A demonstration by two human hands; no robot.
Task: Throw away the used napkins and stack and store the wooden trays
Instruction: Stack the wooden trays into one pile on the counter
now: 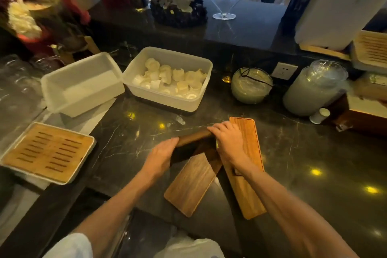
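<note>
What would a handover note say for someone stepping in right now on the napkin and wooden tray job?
Left hand and right hand: together gripping a dark brown wooden tray, tilted on edge above the counter.
Two lighter flat rectangular wooden trays lie on the dark marble counter: a short one and a long one, not yet stacked.
White plastic bin holds rolled white napkins.
Left: stack all three trays, store them; napkin disposal unclear.

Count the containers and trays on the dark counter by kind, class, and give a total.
Plain wooden trays: 3 (one held, two lying flat)
Slatted trays: 2
White plastic tubs: 2
Glass jars: 2
Total: 9
</note>
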